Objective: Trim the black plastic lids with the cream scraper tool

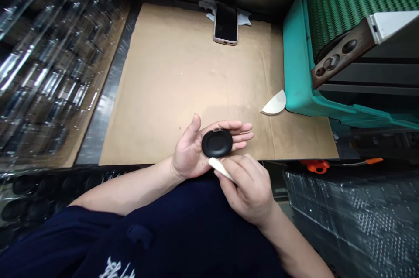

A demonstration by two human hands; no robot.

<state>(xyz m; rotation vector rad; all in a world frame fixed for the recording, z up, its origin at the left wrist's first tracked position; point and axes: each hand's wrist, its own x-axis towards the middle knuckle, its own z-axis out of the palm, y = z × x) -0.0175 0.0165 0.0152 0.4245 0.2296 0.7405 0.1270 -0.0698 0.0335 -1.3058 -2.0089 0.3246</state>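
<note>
On the upturned palm of my left hand (193, 149) rests a black oval case-like piece (217, 142) with a shallow dish in its top and a small notch at its far edge. The fingers of that hand stretch out beneath it, with the thumb apart. My right hand (247, 184) is closed around a cream-white, thin-edged pad (220, 168), pinched between thumb and fingers. The pad's tip is at the near edge of the black piece; whether they touch I cannot tell. A similar half-round cream pad (275, 103) lies on the cardboard (183, 77) to the right.
A phone (225, 25) lies on a pale cloth (244, 18) at the back. The turquoise crate (297, 51) and a rusty bolted bracket (343, 53) stand right. Clear plastic trays (49, 60) stack at left. An orange-handled tool (316, 166) sits beyond the front edge.
</note>
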